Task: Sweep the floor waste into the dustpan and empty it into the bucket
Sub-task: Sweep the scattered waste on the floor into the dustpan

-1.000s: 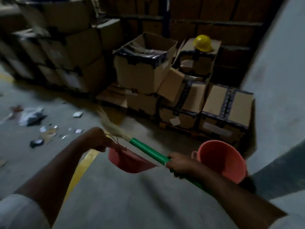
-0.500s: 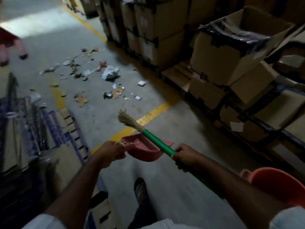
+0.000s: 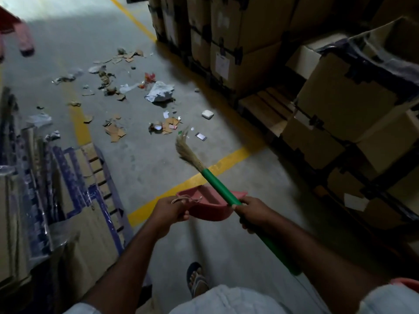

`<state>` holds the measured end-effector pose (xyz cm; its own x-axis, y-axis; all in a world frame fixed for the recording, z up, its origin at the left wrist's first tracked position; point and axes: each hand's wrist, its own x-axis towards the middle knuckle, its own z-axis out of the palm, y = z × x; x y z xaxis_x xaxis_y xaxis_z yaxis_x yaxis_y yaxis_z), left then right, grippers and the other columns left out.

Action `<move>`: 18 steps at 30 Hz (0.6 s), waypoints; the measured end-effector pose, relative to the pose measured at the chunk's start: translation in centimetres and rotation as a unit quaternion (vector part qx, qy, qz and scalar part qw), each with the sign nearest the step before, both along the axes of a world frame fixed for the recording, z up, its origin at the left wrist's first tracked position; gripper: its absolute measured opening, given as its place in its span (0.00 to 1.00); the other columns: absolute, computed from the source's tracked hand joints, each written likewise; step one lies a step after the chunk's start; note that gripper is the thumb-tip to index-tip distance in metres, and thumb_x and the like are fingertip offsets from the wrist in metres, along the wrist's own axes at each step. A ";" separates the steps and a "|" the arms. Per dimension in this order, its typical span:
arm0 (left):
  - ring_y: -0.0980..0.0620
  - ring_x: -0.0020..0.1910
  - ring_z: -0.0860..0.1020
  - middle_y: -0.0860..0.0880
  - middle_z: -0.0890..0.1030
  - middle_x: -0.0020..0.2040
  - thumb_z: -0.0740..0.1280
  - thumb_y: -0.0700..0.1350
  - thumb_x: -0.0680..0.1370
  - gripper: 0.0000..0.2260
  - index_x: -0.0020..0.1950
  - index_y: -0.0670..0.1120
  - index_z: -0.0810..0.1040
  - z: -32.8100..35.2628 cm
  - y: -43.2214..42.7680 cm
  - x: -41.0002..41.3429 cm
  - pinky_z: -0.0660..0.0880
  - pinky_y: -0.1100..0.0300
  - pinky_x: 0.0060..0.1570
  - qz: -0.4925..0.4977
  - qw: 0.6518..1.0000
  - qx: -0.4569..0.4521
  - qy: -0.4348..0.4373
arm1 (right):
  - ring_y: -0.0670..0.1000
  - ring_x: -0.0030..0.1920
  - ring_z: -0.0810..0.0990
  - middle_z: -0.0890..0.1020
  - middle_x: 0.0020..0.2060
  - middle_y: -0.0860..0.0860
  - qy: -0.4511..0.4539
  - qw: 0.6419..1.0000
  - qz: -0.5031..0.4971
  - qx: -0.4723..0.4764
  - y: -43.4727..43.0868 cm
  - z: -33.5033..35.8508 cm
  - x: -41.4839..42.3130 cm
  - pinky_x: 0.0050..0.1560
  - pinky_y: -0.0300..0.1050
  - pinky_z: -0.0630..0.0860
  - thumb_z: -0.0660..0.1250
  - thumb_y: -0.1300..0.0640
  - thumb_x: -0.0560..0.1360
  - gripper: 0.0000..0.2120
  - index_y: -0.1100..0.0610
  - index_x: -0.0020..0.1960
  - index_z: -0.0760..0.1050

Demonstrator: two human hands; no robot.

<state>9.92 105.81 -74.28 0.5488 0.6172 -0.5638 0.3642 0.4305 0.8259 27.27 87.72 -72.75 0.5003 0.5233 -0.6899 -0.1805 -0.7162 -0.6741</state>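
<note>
The concrete floor [image 3: 145,168] fills most of my feed, dim near me and brighter toward the far left. Stacked cardboard boxes [image 3: 340,103] line the right side, some on a wooden pallet [image 3: 267,109]. On my left lie flattened cartons wrapped in clear film [image 3: 68,200]. A yellow line [image 3: 181,184] crosses the floor just ahead of the hands.

The floor waste [image 3: 113,130] lies scattered past that line, well apart from the dustpan: torn cardboard scraps, a crumpled white sheet [image 3: 159,91], a small white block [image 3: 207,114] and smaller bits I cannot make out.

The broom [image 3: 217,186] runs diagonally from lower right to upper left. Its green handle passes over the dustpan, and its straw bristles [image 3: 187,151] point at the nearest scraps, raised off the floor as far as I can tell.

The red dustpan [image 3: 210,207] is held in the air, tilted, with nothing visible inside. Only a red sliver of the bucket [image 3: 405,282] shows, at the lower right edge behind the right arm.

The left grip [image 3: 170,211] is curled around the dustpan's handle end, where a loop of string shows. The right grip [image 3: 254,214] is wrapped around the green handle, touching the dustpan's right edge. A sandalled foot [image 3: 197,279] stands below, between the arms.
</note>
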 end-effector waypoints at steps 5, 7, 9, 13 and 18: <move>0.48 0.35 0.76 0.40 0.79 0.38 0.70 0.34 0.76 0.04 0.49 0.38 0.82 -0.1 7.0 2.6 0.81 0.59 0.39 0.055 0.998 -0.027 0.003 | 0.52 0.26 0.74 0.75 0.33 0.58 0.017 0.999 -0.024 0.025 7.6 -0.6 2.0 0.26 0.41 0.71 0.63 0.59 0.80 0.09 0.59 0.59 0.74; 0.48 0.37 0.77 0.41 0.80 0.39 0.72 0.35 0.75 0.04 0.49 0.39 0.82 -0.3 9.2 3.8 0.81 0.58 0.43 0.070 0.995 -0.063 -0.009 | 0.55 0.30 0.79 0.77 0.35 0.60 0.048 0.998 -0.027 0.024 10.3 -1.0 3.5 0.30 0.45 0.76 0.64 0.60 0.79 0.09 0.60 0.59 0.74; 0.49 0.39 0.78 0.43 0.82 0.40 0.74 0.37 0.73 0.07 0.51 0.39 0.83 -1.1 11.2 5.1 0.81 0.56 0.48 0.078 0.993 -0.086 -0.004 | 0.57 0.32 0.81 0.78 0.38 0.61 0.066 0.998 -0.009 0.010 13.1 -1.8 5.3 0.31 0.47 0.77 0.64 0.63 0.77 0.08 0.62 0.55 0.73; 0.49 0.39 0.79 0.42 0.82 0.43 0.73 0.36 0.74 0.09 0.53 0.37 0.82 -3.2 15.7 8.5 0.81 0.58 0.46 0.087 0.991 -0.100 0.021 | 0.52 0.21 0.74 0.75 0.31 0.58 0.011 0.999 0.049 -0.018 19.1 -3.9 8.9 0.26 0.41 0.69 0.64 0.65 0.73 0.05 0.63 0.49 0.72; 0.51 0.34 0.76 0.45 0.79 0.36 0.72 0.38 0.76 0.04 0.50 0.41 0.81 -5.4 22.9 15.0 0.80 0.62 0.34 0.120 0.988 -0.071 0.067 | 0.52 0.23 0.72 0.73 0.33 0.57 0.057 0.998 0.015 -0.011 27.0 -7.8 14.1 0.24 0.36 0.67 0.61 0.63 0.76 0.11 0.56 0.57 0.72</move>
